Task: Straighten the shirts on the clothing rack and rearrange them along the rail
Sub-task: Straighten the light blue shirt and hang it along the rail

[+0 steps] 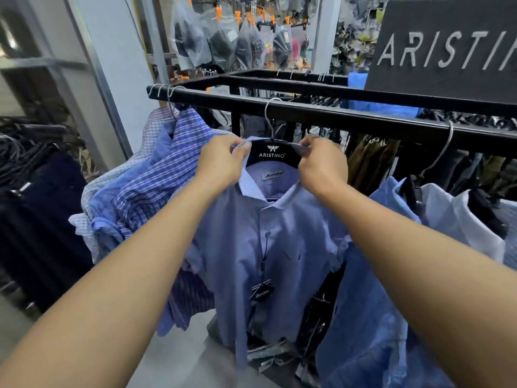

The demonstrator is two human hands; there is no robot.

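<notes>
Two bare forearms reach forward. The left hand [223,161] pinches the collar edge of the pale blue button-front shirt [268,247]. The right hand [321,163] curls its fingers round the far shoulder of the black plastic hanger [271,156]. The hanger's hook sits on the black metal rail [321,114], with bare rail either side, between the bunched blue checked shirts [167,166] and the pale hanging shirts [447,217].

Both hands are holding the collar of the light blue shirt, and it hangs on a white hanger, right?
Not quite. The hanger is black, not white, with ARISTINO printed on it, as the head view shows. The rest holds: the left hand and the right hand both pinch the light blue shirt at its collar.
</notes>
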